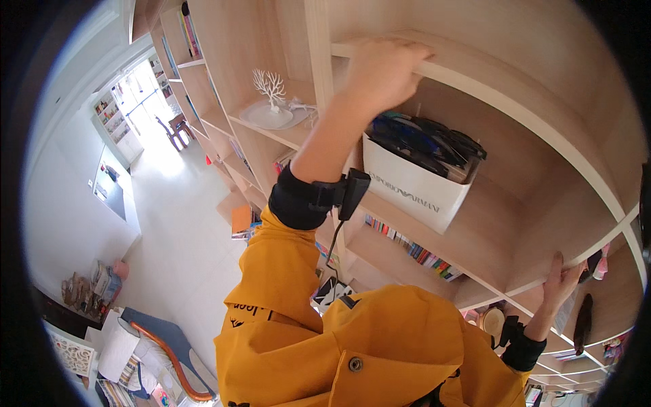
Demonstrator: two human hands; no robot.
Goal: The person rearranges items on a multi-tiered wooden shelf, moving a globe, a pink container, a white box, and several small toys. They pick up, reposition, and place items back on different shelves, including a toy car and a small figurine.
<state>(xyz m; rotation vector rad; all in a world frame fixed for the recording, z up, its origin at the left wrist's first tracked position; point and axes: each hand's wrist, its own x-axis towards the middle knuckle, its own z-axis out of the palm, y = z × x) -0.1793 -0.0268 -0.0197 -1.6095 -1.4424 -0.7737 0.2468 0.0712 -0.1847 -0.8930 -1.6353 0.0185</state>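
Note:
My left hand (386,76) grips the front edge of a wooden shelf board (478,86), its fingers curled over the top. Below it, in a cubby of the bookcase, a white cardboard box (412,183) bearing Emporio Armani lettering holds dark, glossy items (427,140) that I cannot make out exactly. Farther right, my right hand (562,277) holds the edge of an upright divider (585,254), with the thumb on the cubby side and the fingers partly hidden. Black bands with small devices are strapped around both forearms, over or by the yellow sleeves.
A white tree-shaped stand (269,89) on a round tray occupies the cubby to the left. Rows of small books (412,249) line the shelf below. Dark hanging items (583,323) are near my right hand. An armchair or sofa with a wooden arm (168,351) stands lower left.

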